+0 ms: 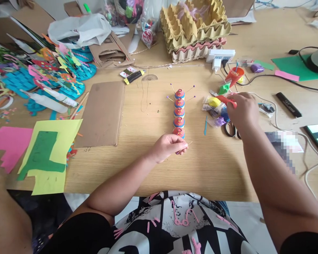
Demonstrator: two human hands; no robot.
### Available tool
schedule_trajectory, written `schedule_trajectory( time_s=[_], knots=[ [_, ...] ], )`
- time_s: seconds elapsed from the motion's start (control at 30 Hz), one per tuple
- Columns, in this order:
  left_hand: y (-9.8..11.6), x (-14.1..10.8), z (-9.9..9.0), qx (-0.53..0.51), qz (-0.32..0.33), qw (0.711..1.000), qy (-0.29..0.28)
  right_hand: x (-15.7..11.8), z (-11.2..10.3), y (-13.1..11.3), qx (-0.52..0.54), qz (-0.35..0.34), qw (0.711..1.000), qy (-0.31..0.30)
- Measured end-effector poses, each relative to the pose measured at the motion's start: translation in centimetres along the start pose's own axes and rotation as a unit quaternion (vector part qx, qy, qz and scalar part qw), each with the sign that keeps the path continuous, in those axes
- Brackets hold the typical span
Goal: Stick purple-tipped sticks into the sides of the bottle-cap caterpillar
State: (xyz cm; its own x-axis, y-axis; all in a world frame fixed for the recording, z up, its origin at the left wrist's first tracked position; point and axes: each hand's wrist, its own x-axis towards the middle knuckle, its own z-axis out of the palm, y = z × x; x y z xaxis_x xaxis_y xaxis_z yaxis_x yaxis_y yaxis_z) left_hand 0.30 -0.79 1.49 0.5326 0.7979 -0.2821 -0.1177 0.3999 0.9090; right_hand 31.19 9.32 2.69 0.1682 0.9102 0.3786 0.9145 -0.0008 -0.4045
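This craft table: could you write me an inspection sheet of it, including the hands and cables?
Surface: wooden table, small scraps scattered.
Job's things: row of red-and-blue pieces; purple-tipped sticks by the far end.
Clutter: egg trays at back; yellow paper and brown cardboard left; scissors right.
Hands: left pinches a thin stick; right at something red.
Cables: white cable, right side.
Surroundings: another person's arm, left edge.

A wooden table (148, 169) carries cardboard (102, 114), egg trays (194, 30) and a marker (288, 104).
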Motion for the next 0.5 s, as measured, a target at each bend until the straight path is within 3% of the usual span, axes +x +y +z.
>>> schedule_trajectory(
  time_s=[0.17, 0.27, 0.4, 0.5],
  knots=[
    [-0.2, 0.1, -0.1, 0.015, 0.001, 0.999, 0.031, 4.6, 0.4, 1.7, -0.071, 0.026, 0.982, -0.175],
    [-0.4, 0.2, -0.3, 0.019, 0.007, 0.999, 0.046, 6.2, 1.1, 2.6, -0.098, 0.045, 0.971, -0.215],
    [-0.4, 0.4, -0.4, 0.005, 0.023, 0.998, 0.060, 6.7, 0.7, 4.3, -0.015, -0.034, 0.990, -0.134],
    [-0.3, 0.4, -0.3, -0.020, 0.033, 0.997, 0.072, 4.4, -1.5, 3.2, 0.036, -0.043, 0.996, -0.063]
  ],
)
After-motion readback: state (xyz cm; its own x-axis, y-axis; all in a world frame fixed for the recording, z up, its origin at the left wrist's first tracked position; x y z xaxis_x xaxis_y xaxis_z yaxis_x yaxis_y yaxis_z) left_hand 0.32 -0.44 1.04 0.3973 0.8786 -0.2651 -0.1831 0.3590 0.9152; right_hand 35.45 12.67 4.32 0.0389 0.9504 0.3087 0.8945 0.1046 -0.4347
